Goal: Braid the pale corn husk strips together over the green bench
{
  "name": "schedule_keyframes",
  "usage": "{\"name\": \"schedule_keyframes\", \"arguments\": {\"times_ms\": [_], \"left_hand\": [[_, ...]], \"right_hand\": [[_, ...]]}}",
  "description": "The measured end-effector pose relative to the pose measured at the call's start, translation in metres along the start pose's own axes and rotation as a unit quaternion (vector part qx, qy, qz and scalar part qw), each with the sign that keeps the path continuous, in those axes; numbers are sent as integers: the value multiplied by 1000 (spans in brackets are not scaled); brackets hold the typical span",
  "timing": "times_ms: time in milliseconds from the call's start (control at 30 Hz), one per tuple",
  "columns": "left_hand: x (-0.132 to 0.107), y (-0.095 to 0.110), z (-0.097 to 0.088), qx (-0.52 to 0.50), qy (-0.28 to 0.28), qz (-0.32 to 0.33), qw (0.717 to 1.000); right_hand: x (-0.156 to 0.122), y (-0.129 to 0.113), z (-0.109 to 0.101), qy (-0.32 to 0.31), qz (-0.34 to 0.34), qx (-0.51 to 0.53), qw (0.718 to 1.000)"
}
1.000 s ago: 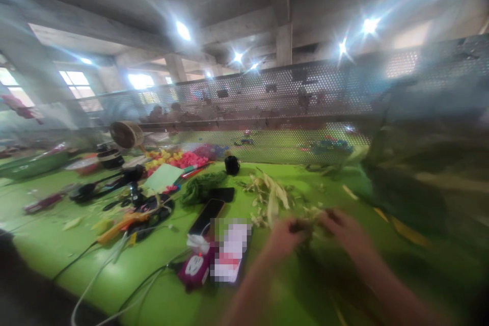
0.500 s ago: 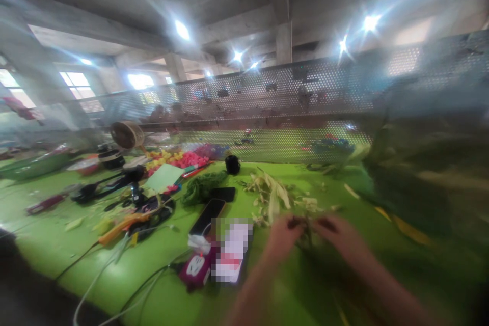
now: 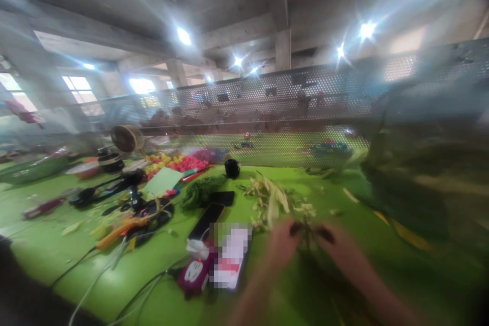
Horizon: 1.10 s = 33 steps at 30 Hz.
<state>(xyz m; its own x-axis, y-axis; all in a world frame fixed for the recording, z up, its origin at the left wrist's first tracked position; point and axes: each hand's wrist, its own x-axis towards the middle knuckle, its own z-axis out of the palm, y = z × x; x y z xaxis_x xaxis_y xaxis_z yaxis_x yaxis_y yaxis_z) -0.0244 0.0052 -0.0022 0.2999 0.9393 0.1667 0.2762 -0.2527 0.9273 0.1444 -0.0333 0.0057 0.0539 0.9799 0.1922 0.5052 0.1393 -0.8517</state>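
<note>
My left hand (image 3: 283, 242) and my right hand (image 3: 336, 240) are held close together over the green tabletop, fingers curled inward. Between them is a small pale green-yellow sprig (image 3: 306, 237) with thin stems, blurred by motion. Both hands seem closed on it, though the fingertips are hard to make out. Just beyond the hands lies a heap of pale leaf-like strips and petals (image 3: 271, 198). To the left of my left hand rests a lit phone (image 3: 231, 257), its screen pixelated.
Left of the lit phone are a purple power bank (image 3: 195, 275) with cables and a dark phone (image 3: 206, 220). Farther left lies an orange-handled glue gun (image 3: 122, 232). A small fan (image 3: 128, 138) stands behind. A large dark bag (image 3: 424, 173) bulges at right; a perforated screen (image 3: 248, 102) runs behind.
The view has tilted up slightly. My hands stay together at the same place, and the sprig's pale pieces show a little more between them.
</note>
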Motion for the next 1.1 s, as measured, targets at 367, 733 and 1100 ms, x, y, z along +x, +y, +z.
{"name": "schedule_keyframes", "arguments": {"times_ms": [367,733,1100], "left_hand": [[5,-4,-1,-121,-55,-9,991],[5,-8,3,-286,-48,-48,956],[4,-5,4,-229,-42,-51,971]], "right_hand": [[0,-9,0,0,-10,35,999],[1,-12,1,-25,9,67,997],[-4,-13,2,-32,6,42,999]]}}
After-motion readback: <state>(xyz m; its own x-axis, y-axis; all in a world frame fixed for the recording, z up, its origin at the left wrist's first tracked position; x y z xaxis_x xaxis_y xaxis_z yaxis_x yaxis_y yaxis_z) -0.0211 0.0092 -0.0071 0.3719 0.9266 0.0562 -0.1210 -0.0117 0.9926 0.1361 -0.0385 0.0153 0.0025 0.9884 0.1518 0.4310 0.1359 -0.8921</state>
